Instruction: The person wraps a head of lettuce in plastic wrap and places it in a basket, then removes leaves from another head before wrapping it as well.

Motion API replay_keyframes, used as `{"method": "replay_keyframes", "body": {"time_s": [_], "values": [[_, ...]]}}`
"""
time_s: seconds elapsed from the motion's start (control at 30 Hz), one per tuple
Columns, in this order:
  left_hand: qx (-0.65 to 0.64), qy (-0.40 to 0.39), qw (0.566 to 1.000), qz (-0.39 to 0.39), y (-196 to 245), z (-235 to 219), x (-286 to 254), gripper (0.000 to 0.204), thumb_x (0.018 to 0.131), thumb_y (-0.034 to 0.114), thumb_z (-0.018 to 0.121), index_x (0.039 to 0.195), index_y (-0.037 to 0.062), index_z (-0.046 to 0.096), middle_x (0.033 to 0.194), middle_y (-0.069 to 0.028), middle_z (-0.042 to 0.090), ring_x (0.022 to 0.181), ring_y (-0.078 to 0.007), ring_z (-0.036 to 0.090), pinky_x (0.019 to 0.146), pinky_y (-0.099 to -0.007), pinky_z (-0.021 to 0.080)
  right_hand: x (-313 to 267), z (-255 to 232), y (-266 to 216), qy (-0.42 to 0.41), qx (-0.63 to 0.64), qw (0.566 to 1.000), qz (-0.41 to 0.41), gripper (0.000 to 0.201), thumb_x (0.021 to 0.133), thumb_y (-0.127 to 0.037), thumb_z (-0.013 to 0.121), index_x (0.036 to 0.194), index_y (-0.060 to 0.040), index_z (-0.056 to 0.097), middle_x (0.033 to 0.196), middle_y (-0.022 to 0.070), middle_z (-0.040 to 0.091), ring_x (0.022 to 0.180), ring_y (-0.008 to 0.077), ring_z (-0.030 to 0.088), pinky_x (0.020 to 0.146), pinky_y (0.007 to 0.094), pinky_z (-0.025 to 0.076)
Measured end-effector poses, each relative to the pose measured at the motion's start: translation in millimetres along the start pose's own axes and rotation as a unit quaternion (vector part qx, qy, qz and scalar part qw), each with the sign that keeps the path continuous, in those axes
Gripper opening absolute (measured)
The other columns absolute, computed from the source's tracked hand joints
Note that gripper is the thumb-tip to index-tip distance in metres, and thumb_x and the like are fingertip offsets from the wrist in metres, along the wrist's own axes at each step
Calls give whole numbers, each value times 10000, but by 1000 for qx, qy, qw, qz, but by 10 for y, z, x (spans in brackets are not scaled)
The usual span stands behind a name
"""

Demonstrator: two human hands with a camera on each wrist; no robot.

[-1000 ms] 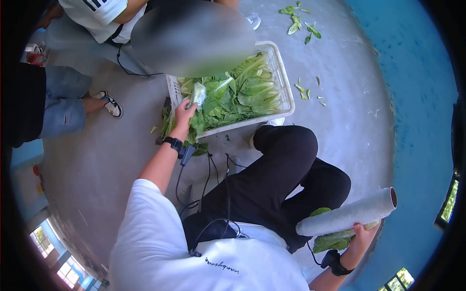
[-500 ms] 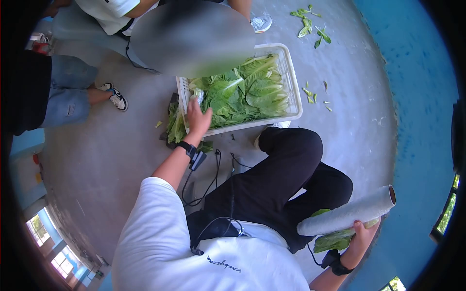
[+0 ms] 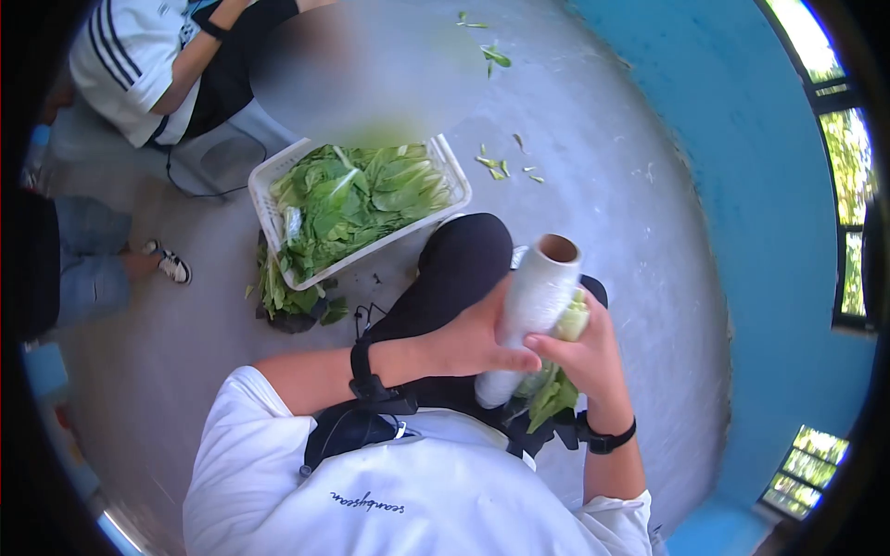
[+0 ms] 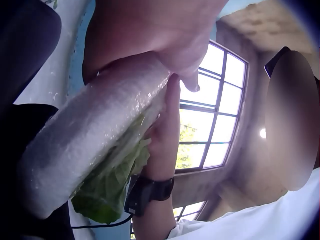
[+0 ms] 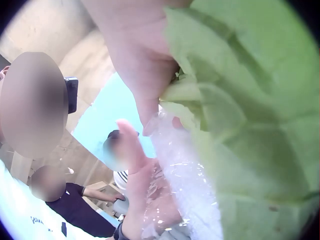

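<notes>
Over the lap, a roll of clear plastic wrap point(image 3: 540, 292) stands steeply tilted, its brown cardboard core showing at the upper end. My left hand point(image 3: 468, 335) grips the roll from the left, thumb stretched across the near side. On the other side my right hand point(image 3: 593, 357) holds a bunch of leafy lettuce point(image 3: 553, 398) against the roll. The bunch has its pale stem end point(image 3: 573, 320) up and its leaves hanging down. In the right wrist view, broad lettuce leaves point(image 5: 250, 115) lie beside the film, and loose film glistens over the left palm.
A white plastic crate point(image 3: 357, 264) full of lettuce stands on the floor ahead, with a wrapped bunch point(image 3: 293, 222) at its left side. More greens point(image 3: 278, 292) lie beside it. Leaf scraps point(image 3: 493, 167) dot the floor. A seated person point(image 3: 139, 69) is beyond the crate; a blue wall point(image 3: 686, 102) rises right.
My left hand laid a wrapped bunch in the crate, let go and came back to grip the roll. My right hand brought the roll and lettuce in from the right to over the lap.
</notes>
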State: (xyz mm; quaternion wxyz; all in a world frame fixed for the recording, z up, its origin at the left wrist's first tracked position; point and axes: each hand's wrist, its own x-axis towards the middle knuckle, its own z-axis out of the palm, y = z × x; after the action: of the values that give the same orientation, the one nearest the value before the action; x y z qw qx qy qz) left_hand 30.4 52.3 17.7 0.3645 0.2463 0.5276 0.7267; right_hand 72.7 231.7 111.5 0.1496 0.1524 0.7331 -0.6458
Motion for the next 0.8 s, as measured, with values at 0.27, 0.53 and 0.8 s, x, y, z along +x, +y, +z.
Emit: {"method": "replay_keyframes", "body": {"time_s": [0.27,0.53,0.8], "values": [[-106,37,991,-79,0,228,-127,816,886,255,797,1506,95,292,1389,-62,482,1326,-158,466,1117,-385,405,-267,-86,440,19,81,996,-26,508,780,-104,853,1212,-9,605,1083,24,670,975,92,632,880,281,523],[-176,49,977,-113,-112,133,-242,784,890,279,799,1507,71,361,1391,-79,554,1311,-209,538,1123,-404,424,-402,-145,487,54,106,992,-35,307,813,-41,804,1046,-48,604,987,20,661,881,110,643,825,268,525],[-152,24,981,-117,-154,29,-269,737,906,241,751,1509,71,363,1380,-88,558,1282,-194,556,1125,-405,423,-401,-187,566,115,139,983,-42,247,835,-7,774,984,-55,583,893,5,636,834,84,626,735,250,520]]}}
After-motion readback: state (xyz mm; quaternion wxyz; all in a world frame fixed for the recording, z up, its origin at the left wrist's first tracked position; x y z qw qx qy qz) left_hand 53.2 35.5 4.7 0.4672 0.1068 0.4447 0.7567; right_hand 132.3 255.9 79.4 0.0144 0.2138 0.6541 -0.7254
